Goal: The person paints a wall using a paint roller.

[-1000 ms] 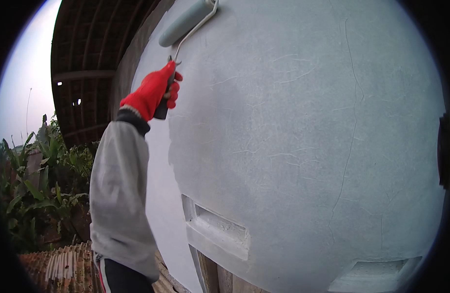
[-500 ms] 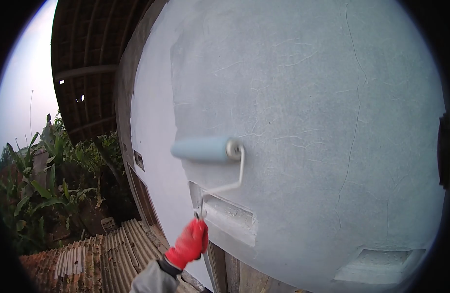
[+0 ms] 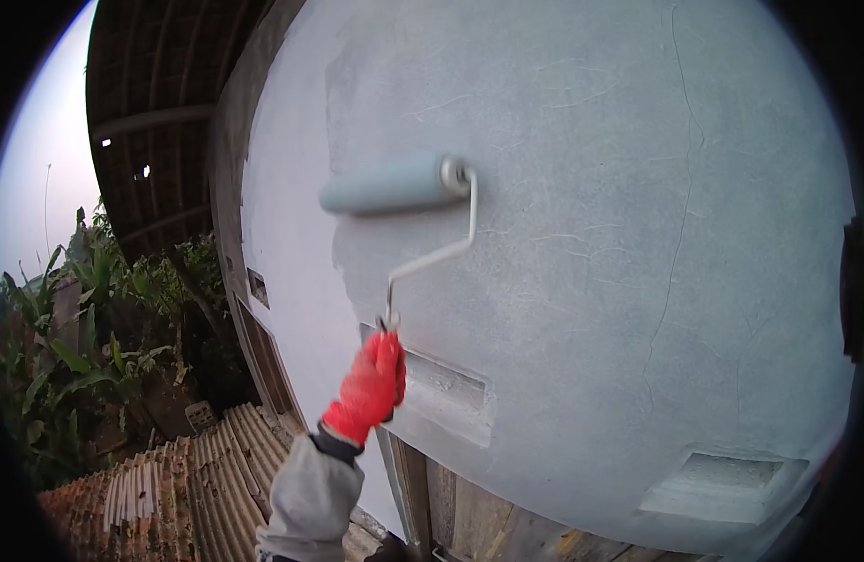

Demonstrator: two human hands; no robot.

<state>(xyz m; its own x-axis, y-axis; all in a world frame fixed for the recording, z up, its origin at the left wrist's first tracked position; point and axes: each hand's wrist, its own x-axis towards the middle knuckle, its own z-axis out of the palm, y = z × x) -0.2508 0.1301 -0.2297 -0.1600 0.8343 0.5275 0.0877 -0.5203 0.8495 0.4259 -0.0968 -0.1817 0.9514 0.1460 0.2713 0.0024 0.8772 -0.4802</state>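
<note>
My left hand (image 3: 364,389), in a red glove with a dark cuff, is closed round the handle of a paint roller (image 3: 394,184). The pale blue sleeve of the roller lies level against the wall and is slightly blurred. From its right end the white wire frame bends down to my fist, which hides the grip. Behind it the wall (image 3: 563,309) is grey-blue with fine cracks, and a whiter painted strip (image 3: 291,244) runs along its left side. My right hand is not in view.
Two recessed openings, one near my hand (image 3: 446,384) and one at lower right (image 3: 727,473), break the wall. Wooden boards (image 3: 484,515) lie below. A corrugated roof (image 3: 188,478), plants (image 3: 95,347) and a dark roof overhang (image 3: 156,112) are at left.
My left hand has moved up, carrying the paint roller higher along the wall. More of the grey sleeve shows, and the view has shifted slightly.
</note>
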